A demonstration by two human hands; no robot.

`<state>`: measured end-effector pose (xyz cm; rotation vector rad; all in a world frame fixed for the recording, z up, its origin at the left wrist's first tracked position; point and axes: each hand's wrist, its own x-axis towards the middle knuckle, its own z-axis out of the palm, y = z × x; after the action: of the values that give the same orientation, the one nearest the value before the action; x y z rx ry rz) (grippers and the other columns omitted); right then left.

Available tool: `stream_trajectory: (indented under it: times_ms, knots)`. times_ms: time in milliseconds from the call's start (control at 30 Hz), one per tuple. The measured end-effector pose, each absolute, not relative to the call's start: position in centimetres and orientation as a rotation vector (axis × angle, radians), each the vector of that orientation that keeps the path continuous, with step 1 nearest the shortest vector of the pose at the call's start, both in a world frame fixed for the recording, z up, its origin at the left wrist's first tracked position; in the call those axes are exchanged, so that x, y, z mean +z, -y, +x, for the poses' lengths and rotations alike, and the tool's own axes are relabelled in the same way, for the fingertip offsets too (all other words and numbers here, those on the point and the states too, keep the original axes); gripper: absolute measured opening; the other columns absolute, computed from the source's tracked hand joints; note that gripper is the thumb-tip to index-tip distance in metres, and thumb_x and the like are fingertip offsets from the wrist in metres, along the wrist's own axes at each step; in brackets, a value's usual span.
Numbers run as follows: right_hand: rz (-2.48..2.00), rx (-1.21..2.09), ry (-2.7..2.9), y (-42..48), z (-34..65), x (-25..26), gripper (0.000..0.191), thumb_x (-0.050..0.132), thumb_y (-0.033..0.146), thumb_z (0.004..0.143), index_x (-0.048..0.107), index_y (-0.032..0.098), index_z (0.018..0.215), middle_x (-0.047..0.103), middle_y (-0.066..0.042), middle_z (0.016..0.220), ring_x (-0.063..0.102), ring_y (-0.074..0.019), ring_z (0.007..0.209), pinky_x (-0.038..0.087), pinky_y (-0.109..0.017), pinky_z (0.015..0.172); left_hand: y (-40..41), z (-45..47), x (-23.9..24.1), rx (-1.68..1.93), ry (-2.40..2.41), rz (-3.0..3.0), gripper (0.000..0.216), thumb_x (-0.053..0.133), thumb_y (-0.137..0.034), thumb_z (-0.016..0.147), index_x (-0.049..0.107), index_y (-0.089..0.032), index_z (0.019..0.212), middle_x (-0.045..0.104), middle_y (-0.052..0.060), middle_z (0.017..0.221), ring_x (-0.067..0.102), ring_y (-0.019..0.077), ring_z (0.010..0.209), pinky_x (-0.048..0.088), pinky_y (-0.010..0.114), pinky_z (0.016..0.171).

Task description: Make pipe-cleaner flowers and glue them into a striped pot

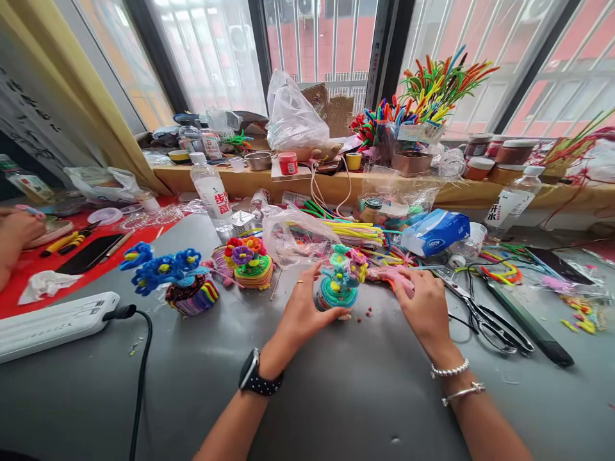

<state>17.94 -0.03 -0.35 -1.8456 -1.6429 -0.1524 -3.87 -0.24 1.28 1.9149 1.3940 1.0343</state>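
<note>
My left hand [303,307] curves round a small teal flower pot [336,296], thumb at its front and fingers at its far left side. Pipe-cleaner flowers [346,264] in mint, pink and yellow stand upright in the pot. To the right, my right hand [425,307] is closed on a pink tool that looks like a glue gun [384,275], its grip partly hidden by my fingers. Small dark red bits [369,312] lie on the table between my hands. Left of the teal pot stand a striped pot with blue flowers [192,296] and a yellow-green pot with mixed flowers [254,272].
Black-handled scissors [490,323] and a dark green bar [528,323] lie at right. A blue tissue pack [439,232], pipe-cleaner bundles [355,232] and a water bottle [211,192] stand behind. A power strip [57,326] with a black cable lies left; another person's hand [19,229] is far left.
</note>
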Motion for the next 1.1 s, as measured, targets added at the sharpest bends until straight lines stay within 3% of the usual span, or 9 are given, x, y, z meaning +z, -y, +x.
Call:
stream_trajectory:
  times_ms: [167,333,433,600,767,967,1100]
  knots:
    - [-2.189,-0.171,1.646,0.1,18.0,-0.3,0.047,0.045,0.048,0.077,0.056,0.012,0.105,0.056,-0.014,0.101,0.046,-0.0306,0.094,0.04,-0.04,0.07,1.4,-1.4,1.0,0.985,-1.65,1.911,0.106,0.07,-0.044,0.052,0.006,-0.02,0.133,0.041,0.015,0.122,0.04,0.0295,0.114,0.035,0.043,0.09]
    - [-2.281,-0.101,1.685,-0.6,18.3,-0.5,0.049,0.043,0.052,0.076,0.056,0.012,0.102,0.058,-0.014,0.098,0.049,-0.0301,0.093,0.04,-0.038,0.069,1.2,-0.8,0.7,1.029,-1.678,1.832,0.1,0.065,-0.035,0.06,-0.002,-0.018,0.133,0.044,0.014,0.116,0.043,0.0267,0.111,0.036,0.041,0.089]
    - [-2.265,-0.072,1.699,-1.2,18.7,-0.8,0.045,0.042,0.05,0.077,0.056,0.012,0.096,0.06,-0.013,0.091,0.054,-0.0278,0.088,0.04,-0.036,0.067,0.6,-1.8,0.8,1.041,-1.509,1.837,0.098,0.064,-0.033,0.062,-0.002,-0.019,0.133,0.043,0.013,0.117,0.045,0.0245,0.108,0.036,0.039,0.09]
    - [-2.127,-0.111,1.744,-1.7,19.1,-1.8,0.056,0.045,0.059,0.07,0.056,0.01,0.095,0.062,-0.015,0.09,0.056,-0.0282,0.086,0.041,-0.034,0.066,-0.4,-3.5,1.3,0.957,-1.177,1.82,0.103,0.068,-0.027,0.058,-0.002,-0.02,0.133,0.043,0.013,0.12,0.042,0.0243,0.112,0.031,0.04,0.096]
    - [-2.148,-0.096,1.717,-1.7,18.9,-1.4,0.045,0.049,0.046,0.071,0.057,0.009,0.095,0.062,-0.014,0.086,0.058,-0.0262,0.081,0.042,-0.033,0.065,-0.9,-3.3,0.8,1.031,-1.217,1.774,0.106,0.073,-0.027,0.052,0.006,-0.021,0.134,0.041,0.012,0.122,0.037,0.0267,0.116,0.026,0.042,0.099]
    - [-2.094,-0.127,1.587,-0.6,18.8,-0.2,0.039,0.047,0.044,0.072,0.056,0.014,0.096,0.062,-0.01,0.091,0.059,-0.0235,0.074,0.042,-0.031,0.057,-1.0,-3.7,1.3,0.94,-1.056,1.634,0.11,0.073,-0.025,0.051,0.001,-0.022,0.134,0.038,0.013,0.124,0.043,0.0246,0.111,0.033,0.04,0.095]
    - [-1.992,-0.217,1.561,-0.1,19.1,-0.3,0.037,0.048,0.043,0.071,0.055,0.015,0.095,0.062,-0.008,0.092,0.059,-0.0229,0.076,0.042,-0.031,0.059,-1.3,-3.7,1.8,1.02,-1.149,1.542,0.097,0.072,-0.027,0.053,0.014,-0.016,0.131,0.039,0.015,0.12,0.041,0.0269,0.113,0.034,0.039,0.094]
